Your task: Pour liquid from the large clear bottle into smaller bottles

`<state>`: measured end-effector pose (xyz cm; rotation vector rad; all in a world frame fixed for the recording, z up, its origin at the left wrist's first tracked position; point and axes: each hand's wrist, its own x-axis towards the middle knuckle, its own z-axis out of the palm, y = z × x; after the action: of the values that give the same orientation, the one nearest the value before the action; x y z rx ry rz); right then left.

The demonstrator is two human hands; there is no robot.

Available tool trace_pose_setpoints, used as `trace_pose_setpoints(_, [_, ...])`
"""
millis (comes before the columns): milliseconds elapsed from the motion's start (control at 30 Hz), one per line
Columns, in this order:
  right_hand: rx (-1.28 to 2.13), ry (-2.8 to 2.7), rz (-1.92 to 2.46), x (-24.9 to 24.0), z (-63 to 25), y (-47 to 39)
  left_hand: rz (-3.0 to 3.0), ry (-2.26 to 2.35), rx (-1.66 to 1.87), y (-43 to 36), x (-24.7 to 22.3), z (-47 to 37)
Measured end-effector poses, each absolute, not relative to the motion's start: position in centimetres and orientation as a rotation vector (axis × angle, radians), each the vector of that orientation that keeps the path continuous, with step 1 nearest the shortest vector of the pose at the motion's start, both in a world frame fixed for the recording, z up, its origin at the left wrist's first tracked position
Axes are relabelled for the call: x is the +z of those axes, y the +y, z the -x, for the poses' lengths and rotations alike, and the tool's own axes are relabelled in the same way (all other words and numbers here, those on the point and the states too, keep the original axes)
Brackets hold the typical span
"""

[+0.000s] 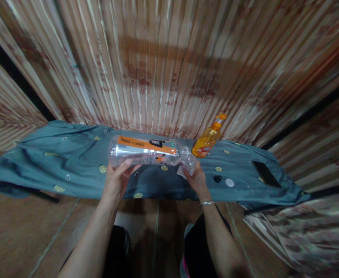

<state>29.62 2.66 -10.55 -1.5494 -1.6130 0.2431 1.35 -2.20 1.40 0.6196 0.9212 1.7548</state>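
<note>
A large clear plastic bottle (144, 150) with an orange and silver label lies level above the cloth, its neck to the right. My left hand (120, 175) grips its base end from below. A smaller clear plastic piece (188, 161), cup-like in shape, is at the bottle's mouth, and my right hand (196, 178) is closed round it. Whether the two pieces are joined cannot be made out. Below my right fingers a small whitish piece (181, 172) shows, too blurred to name. Right of the bottle's neck stands an orange pump bottle (206, 142).
A blue-green patterned cloth (82, 170) covers the narrow table. Right of my right hand lie a small black cap (218, 178) and a white round lid (229, 182). A dark phone (265, 174) rests farther right. Striped curtains (157, 77) hang behind the table.
</note>
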Motion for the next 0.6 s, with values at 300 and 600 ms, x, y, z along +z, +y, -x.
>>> trace_pose_setpoints(300, [0.241, -1.596, 1.574, -10.56, -29.50, 2.69, -0.600, 0.911, 1.769, -2.22, 1.49, -1.56])
trace_pose_setpoints(600, [0.268, -1.610, 1.534, -10.51, -29.68, 2.78, -0.618, 0.908, 1.755, -2.06, 1.02, -1.35])
